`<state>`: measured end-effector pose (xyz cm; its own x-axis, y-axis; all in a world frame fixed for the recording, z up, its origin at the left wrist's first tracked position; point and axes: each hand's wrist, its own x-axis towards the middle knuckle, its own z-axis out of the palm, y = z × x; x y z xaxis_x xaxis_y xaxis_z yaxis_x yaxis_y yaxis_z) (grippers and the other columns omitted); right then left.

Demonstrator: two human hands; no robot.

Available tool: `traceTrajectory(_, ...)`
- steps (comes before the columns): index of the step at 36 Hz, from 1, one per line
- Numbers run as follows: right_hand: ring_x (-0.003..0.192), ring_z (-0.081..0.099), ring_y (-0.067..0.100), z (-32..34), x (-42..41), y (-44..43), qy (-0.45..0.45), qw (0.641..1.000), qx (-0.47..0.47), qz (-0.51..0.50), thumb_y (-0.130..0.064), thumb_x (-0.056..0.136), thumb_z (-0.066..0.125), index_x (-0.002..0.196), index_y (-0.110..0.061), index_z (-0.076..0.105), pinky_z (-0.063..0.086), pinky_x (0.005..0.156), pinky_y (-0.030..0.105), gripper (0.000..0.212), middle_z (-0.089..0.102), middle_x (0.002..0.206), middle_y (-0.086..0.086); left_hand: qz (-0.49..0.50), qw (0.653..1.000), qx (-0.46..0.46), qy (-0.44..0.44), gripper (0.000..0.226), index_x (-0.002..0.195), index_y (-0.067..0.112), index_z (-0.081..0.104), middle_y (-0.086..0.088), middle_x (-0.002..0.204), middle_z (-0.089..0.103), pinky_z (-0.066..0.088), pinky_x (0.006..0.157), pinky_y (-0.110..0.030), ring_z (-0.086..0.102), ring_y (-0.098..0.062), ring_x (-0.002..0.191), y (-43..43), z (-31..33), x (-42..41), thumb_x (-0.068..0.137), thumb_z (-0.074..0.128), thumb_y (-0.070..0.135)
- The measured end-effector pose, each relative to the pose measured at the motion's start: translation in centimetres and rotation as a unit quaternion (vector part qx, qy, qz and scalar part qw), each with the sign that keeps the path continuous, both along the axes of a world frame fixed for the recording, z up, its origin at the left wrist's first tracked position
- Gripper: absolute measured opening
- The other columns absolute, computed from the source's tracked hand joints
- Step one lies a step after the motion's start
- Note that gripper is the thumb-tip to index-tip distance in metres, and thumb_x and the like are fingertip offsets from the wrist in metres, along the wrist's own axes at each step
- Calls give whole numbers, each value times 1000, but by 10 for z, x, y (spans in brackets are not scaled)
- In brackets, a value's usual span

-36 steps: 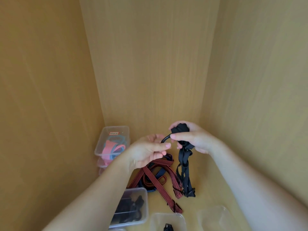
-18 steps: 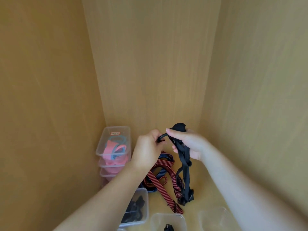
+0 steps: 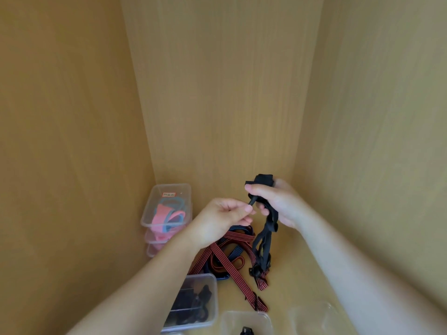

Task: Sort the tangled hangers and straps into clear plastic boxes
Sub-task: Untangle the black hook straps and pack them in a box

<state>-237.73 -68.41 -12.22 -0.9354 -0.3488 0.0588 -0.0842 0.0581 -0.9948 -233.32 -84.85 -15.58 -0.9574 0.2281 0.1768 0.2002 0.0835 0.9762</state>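
My right hand (image 3: 278, 204) grips a bundled black strap (image 3: 264, 240) near the cupboard's back corner; the strap's loose end with a buckle dangles down to the shelf. My left hand (image 3: 222, 220) pinches a short black end of that strap just left of the right hand. Under both hands lies a tangle of red-and-black striped straps (image 3: 225, 259) mixed with a blue striped one (image 3: 235, 252). Stacked clear boxes (image 3: 157, 213) at the back left hold pink and blue straps. A clear box (image 3: 210, 301) at the front holds black pieces.
Wooden cupboard walls close in on the left, back and right. Another clear box (image 3: 244, 320) with a small black item sits at the bottom edge, and a clear lid or box (image 3: 312, 317) lies at its right on the shelf floor.
The right hand has lifted the black bundle slightly and turned it. The left hand has shifted from the strap's loop to pinching a short end of it.
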Motion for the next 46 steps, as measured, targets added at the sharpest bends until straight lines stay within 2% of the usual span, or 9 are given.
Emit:
traceTrajectory(5, 51, 46, 16, 0, 1, -6, -37, 999, -17, -6, -29, 83, 74, 87, -8, 57, 37, 46, 26, 27, 53, 66, 6, 52, 998, 9, 45, 10, 89, 9, 74, 4, 75, 73, 53, 76, -23, 67, -10, 74, 2, -2, -5, 89, 64, 5)
traceTrajectory(9, 48, 44, 16, 0, 5, -16, -67, 997, -16, -20, -36, 87, 71, 90, -8, 61, 37, 45, 26, 29, 56, 60, 5, 82, 991, 10, 107, 8, 82, 6, 76, -8, 79, 74, 53, 87, -45, 65, -40, 81, 8, -5, -5, 86, 69, 8)
traceTrajectory(12, 44, 40, 16, 1, 6, -21, -25, 999, 31, -30, -46, 89, 64, 85, -5, 69, 38, 46, 25, 41, 56, 60, 6, 158, 980, 29, 121, 12, 85, 5, 68, 10, 67, 64, 53, 73, -41, 58, -12, 61, 13, -4, -6, 82, 70, -6)
traceTrajectory(16, 42, 36, 15, 2, 5, -19, -17, 996, 74, -43, -51, 86, 65, 89, -5, 73, 36, 46, 23, 47, 54, 60, 9, 187, 978, 9, 96, 45, 103, 32, 53, 5, 76, 62, 53, 79, -50, 59, -27, 69, 5, -1, -9, 77, 77, 4)
traceTrajectory(20, 43, 37, 11, 2, 6, -19, -27, 997, 69, -36, -45, 87, 68, 77, -8, 69, 33, 43, 23, 38, 59, 61, 1, 208, 973, -20, 101, 31, 91, 28, 61, 5, 78, 65, 54, 80, -56, 63, -30, 74, 1, -1, -10, 76, 80, 8)
traceTrajectory(32, 45, 39, 13, 11, 10, -24, -75, 993, 89, -18, -87, 61, 49, 88, -12, 62, 36, 45, 24, 80, 60, 65, 1, 286, 920, -179, 202, 32, 64, 26, 52, 8, 58, 52, 35, 50, -15, 45, -2, 49, 9, 6, -5, 82, 70, 8)
traceTrajectory(37, 45, 36, 13, 12, 6, -21, -86, 994, 52, -37, -77, 72, 59, 89, -15, 65, 34, 45, 25, 65, 58, 64, 2, 255, 916, -207, 230, 41, 63, 35, 48, 9, 60, 49, 35, 51, -12, 48, 2, 55, 9, 6, -7, 83, 69, 5)
traceTrajectory(43, 45, 36, 14, 5, 0, -9, -82, 996, -7, -26, -52, 85, 56, 92, -11, 67, 31, 46, 26, 44, 58, 70, 4, 105, 994, 34, 15, 19, 86, 5, 70, -3, 88, 73, 53, 87, -28, 67, -12, 84, 2, 8, -9, 92, 63, 22)
traceTrajectory(46, 45, 36, 13, 3, 0, -6, -71, 997, -6, 5, -48, 88, 52, 89, -11, 68, 31, 46, 26, 40, 56, 68, 4, 41, 989, 128, -63, 18, 93, -2, 65, -16, 100, 69, 56, 81, -24, 68, -17, 90, -1, 12, -9, 92, 59, 15)
